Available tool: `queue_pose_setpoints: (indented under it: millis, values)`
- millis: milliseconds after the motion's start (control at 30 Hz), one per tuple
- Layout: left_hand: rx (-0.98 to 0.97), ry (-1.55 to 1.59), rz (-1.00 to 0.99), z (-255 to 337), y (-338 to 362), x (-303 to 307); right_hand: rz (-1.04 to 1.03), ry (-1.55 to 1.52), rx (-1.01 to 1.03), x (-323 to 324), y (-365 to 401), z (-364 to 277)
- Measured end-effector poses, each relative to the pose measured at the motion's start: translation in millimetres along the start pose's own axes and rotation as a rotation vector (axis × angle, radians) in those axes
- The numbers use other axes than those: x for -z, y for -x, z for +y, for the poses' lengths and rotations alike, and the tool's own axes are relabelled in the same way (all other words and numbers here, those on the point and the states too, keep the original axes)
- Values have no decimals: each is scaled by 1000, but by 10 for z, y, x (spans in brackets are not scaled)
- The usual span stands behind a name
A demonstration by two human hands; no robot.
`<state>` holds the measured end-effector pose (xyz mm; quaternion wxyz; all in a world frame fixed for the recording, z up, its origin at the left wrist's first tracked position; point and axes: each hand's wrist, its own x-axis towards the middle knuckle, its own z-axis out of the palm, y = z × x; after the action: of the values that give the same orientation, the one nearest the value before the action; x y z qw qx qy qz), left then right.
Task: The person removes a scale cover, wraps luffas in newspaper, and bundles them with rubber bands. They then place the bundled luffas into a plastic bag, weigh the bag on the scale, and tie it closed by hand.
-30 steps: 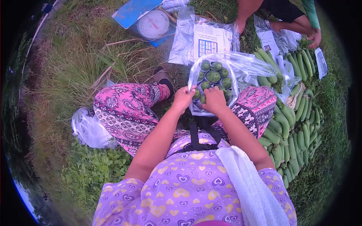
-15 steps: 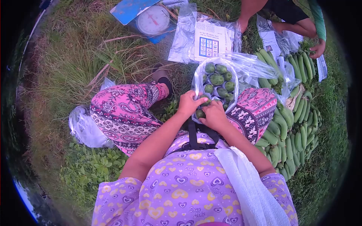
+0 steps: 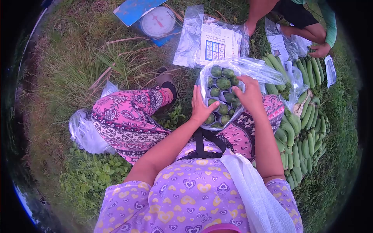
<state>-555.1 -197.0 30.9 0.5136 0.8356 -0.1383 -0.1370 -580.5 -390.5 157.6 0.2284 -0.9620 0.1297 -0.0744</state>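
An upright clear plastic bag (image 3: 241,104) stands between the legs, packed with several green vegetables (image 3: 223,83) whose round ends face up. My left hand (image 3: 201,105) lies against the bag's left side, its fingers spread along the plastic and its thumb over the near vegetables. On the right side of the bag is my right hand (image 3: 249,93), with thumb and fingers apart at the rim beside the upper right vegetables. The bag's loose plastic top (image 3: 260,70) trails off to the right.
Piled long green vegetables (image 3: 299,151) lie on the right. Beyond the bag are printed sheets in plastic (image 3: 217,42) and a round dial scale (image 3: 158,21). A co-worker's hand (image 3: 320,50) is at more long vegetables, upper right. A crumpled plastic bag (image 3: 87,132) lies left.
Both hands have left the near end of the bag's contents. My left hand now rests along the left side, and my right hand has moved up to the right rim, uncovering the near vegetables.
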Motion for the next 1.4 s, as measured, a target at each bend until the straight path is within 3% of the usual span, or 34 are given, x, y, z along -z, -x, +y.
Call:
queue_pose_setpoints:
  millis: [67, 200, 333, 400, 433, 467, 533, 633, 700, 800, 933, 1000, 1133, 1267, 1333, 1400]
  values:
    - [40, 117, -43, -269, 20, -235, -27, -207, -306, -184, -131, 380]
    - [85, 7, -236, -42, 165, -313, -189, -801, -843, -477, -213, 657]
    - [114, 160, -300, -132, 78, -264, -337, -737, -813, -371, -248, 590]
    - [468, 1246, -230, -233, -42, -242, -427, -702, -751, -394, -301, 632]
    - [617, 1336, -61, -73, -119, -24, -440, -679, -694, -478, -313, 707]
    - [580, 1341, 67, -198, -182, -7, -455, -653, -638, -529, -284, 788]
    - [715, 899, 154, -1058, -225, -274, -399, -700, -720, -509, -303, 688]
    - [1000, 1022, -30, -940, -241, -282, -323, -703, -773, -520, -380, 478]
    - [1027, 1020, -16, -931, -227, -313, -252, -656, -711, -612, -375, 471]
    - [1077, 1171, 30, -798, -135, -387, -371, -440, -651, -662, -382, 600]
    - [1169, 1265, 40, -757, -121, -396, -333, -348, -580, -667, -344, 604]
    - [1188, 1259, 116, -786, -109, -429, -300, -375, -583, -721, -340, 660]
    - [1152, 1364, 82, -1005, -118, -531, -336, -457, -657, -705, -339, 679]
    - [966, 1241, -29, -1112, -274, -557, -294, -599, -615, -721, -239, 790]
    - [885, 1053, -41, -724, -352, -371, -248, -603, -689, -593, -137, 752]
    - [958, 1093, 33, -234, -391, -4, -254, -599, -758, -463, -56, 741]
